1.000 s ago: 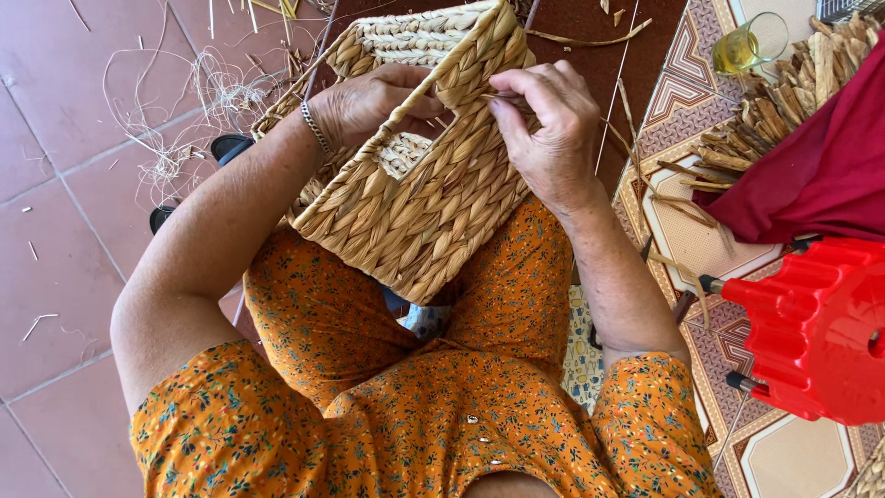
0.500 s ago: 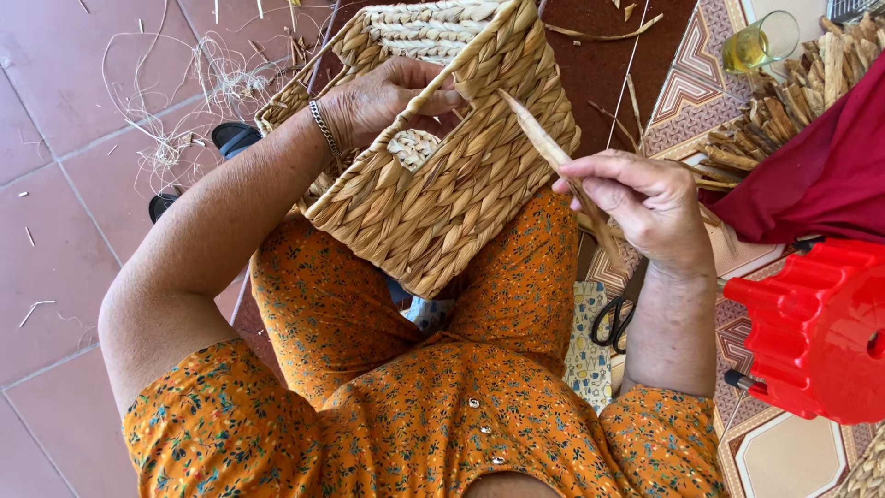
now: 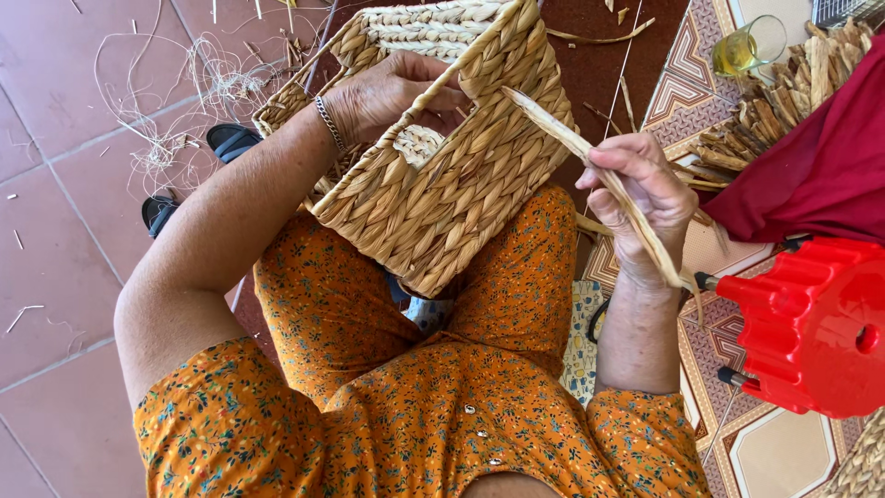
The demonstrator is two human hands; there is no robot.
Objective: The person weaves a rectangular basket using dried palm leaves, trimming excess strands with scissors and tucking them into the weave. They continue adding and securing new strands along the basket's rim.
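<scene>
A square woven straw basket (image 3: 442, 175) rests tilted on my lap, its open side toward me. My left hand (image 3: 392, 92) grips its upper rim, fingers curled inside; a metal bracelet sits on the wrist. My right hand (image 3: 641, 198) is out to the right of the basket and pinches a flat dried straw strand (image 3: 590, 166). The strand runs taut from the basket's rim, through my fingers, down past my wrist.
A red plastic stool (image 3: 811, 323) lies on its side at the right. Red cloth (image 3: 820, 175) and a pile of dried straw pieces (image 3: 784, 111) sit above it, with a glass of yellow liquid (image 3: 747, 46). Loose fibres (image 3: 175, 101) and black sandals (image 3: 230, 140) lie on the left floor tiles.
My right hand left the basket rim and pulled the straw strand out to the right and downward. The left hand kept its grip on the basket, which tilted slightly.
</scene>
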